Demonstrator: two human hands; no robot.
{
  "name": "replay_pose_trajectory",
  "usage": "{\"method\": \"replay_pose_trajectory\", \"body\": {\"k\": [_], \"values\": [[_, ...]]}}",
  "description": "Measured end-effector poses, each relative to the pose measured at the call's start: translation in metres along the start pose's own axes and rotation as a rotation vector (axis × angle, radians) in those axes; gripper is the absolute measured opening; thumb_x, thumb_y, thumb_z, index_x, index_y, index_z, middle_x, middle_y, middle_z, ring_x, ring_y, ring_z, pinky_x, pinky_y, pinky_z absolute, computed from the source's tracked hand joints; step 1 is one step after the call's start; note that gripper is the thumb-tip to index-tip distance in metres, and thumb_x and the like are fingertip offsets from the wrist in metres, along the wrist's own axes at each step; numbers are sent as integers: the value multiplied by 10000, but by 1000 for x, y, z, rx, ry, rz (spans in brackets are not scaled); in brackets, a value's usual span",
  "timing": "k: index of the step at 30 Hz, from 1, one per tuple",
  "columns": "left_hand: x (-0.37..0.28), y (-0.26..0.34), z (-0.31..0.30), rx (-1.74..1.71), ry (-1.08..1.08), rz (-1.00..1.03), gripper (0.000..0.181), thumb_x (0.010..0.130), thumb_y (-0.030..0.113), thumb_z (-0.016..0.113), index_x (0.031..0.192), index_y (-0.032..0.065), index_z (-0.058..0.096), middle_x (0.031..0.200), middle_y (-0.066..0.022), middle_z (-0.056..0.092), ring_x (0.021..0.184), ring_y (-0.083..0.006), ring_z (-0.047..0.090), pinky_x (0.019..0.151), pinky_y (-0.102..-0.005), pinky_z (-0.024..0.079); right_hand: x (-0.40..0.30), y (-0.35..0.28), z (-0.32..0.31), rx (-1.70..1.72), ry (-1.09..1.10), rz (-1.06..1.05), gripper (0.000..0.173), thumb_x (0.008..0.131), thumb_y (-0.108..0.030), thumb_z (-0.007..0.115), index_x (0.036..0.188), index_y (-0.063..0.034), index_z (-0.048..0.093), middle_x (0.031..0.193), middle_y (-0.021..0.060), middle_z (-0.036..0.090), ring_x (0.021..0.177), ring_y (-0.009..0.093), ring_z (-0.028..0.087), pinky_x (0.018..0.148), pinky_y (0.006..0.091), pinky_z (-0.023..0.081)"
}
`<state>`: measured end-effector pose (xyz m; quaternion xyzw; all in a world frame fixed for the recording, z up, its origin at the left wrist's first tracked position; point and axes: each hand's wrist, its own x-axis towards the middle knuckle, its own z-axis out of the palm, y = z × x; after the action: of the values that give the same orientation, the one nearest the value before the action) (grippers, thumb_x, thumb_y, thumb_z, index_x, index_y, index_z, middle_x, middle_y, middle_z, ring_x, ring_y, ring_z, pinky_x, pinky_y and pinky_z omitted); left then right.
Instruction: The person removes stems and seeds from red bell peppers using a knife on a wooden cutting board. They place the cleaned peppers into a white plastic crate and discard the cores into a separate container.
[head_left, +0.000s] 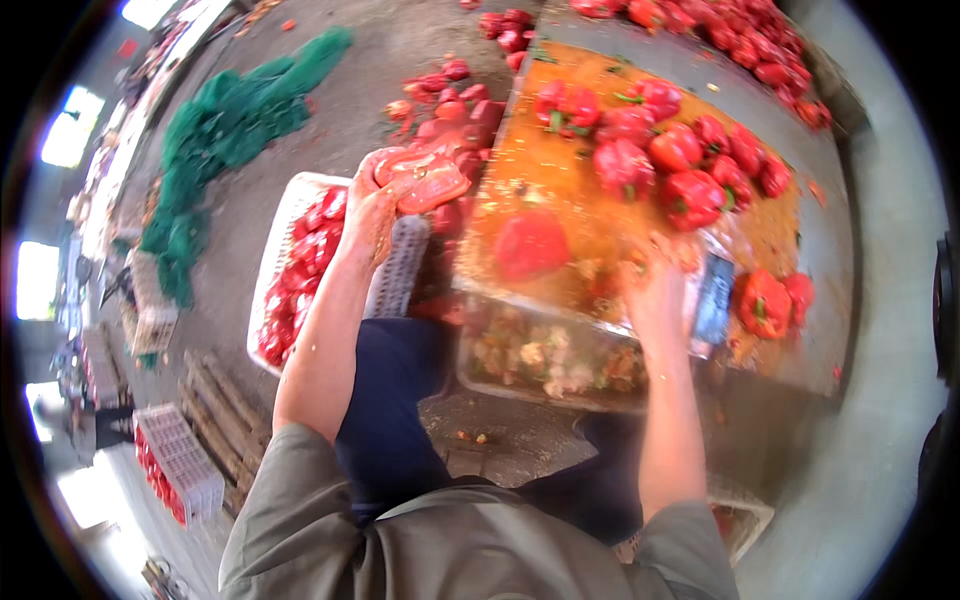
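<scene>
My left hand (375, 193), raised off the left side of the orange cutting board (517, 150), holds cut red bell pepper pieces (431, 184) with their pale insides showing. Over the board's near edge is my right hand (660, 274), blurred, beside scraps of pepper core. Whatever lies between its fingers is too blurred to make out. A flat red pepper piece (532, 246) rests on the board between the hands. Beyond my right hand are several whole red bell peppers (679, 169). A blue object (714, 300), of unclear kind, lies right of that hand.
A tray of pepper cores (555, 352) sits below the board's near edge. To its left stands a white plastic crate (262, 300) of red peppers. Green netting (225, 127), wooden poles (217, 412) and another crate (180, 457) lie farther left. A person (82, 427) appears at far left.
</scene>
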<state>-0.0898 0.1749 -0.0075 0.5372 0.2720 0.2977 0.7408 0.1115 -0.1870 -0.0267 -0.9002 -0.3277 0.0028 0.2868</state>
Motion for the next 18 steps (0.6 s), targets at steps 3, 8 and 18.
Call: {"method": "replay_pose_trajectory", "body": {"k": [3,8,18], "values": [[14,16,-63,248,197,68,499,893,-16,783,1360,18,609,1207,-108,734,1089,-194,721,986,-344,599,-6,-1,6,78,-14,-2,456,905,-86,759,1359,-46,731,1472,296,619,1396,432,582,1194,482,459],[39,29,-196,867,491,240,507,882,56,851,1341,55,639,1207,-114,746,1070,-216,729,961,-341,591,-2,-13,5,110,-8,21,468,895,-19,772,1361,-34,724,1450,265,626,1361,430,596,1155,478,497],[77,-41,-370,1525,435,45,809,813,181,881,1535,101,526,1592,-224,504,1455,-406,520,1206,-458,455,-4,-41,11,24,-94,31,415,942,-30,766,1355,-36,724,1455,238,631,1363,409,599,1144,474,498]]}}
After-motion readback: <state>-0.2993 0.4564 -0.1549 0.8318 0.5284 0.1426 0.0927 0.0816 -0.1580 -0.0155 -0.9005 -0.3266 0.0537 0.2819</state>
